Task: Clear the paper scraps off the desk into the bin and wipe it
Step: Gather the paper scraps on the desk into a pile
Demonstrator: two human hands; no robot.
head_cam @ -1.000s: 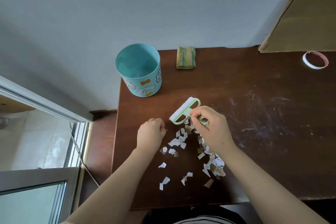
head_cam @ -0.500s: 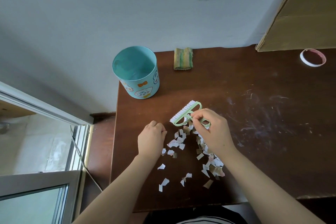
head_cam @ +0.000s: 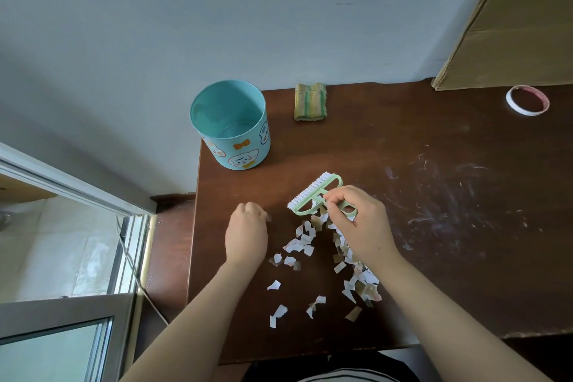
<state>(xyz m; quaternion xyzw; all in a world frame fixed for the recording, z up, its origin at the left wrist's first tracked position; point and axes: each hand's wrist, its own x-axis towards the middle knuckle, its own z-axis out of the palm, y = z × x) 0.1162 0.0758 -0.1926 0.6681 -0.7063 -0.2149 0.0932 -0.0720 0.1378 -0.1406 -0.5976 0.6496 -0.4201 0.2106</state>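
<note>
Several torn paper scraps lie scattered on the dark brown desk, from its middle toward the front edge. My right hand grips the handle of a light green brush with white bristles, set at the far end of the scrap pile. My left hand rests on the desk left of the scraps, fingers curled, with a small brownish scrap at its fingertips. A teal bin with cartoon stickers stands open at the desk's back left corner. A folded yellow-green cloth lies by the wall.
A roll of tape lies at the back right, near a leaning cardboard sheet. Pale scratches mark the desk to the right of my hands. The desk's left edge drops to a lower ledge and a window frame.
The view has shifted a little. My left hand has drifted slightly left, away from the scrap pile. The right hand stays on the brush handle.
</note>
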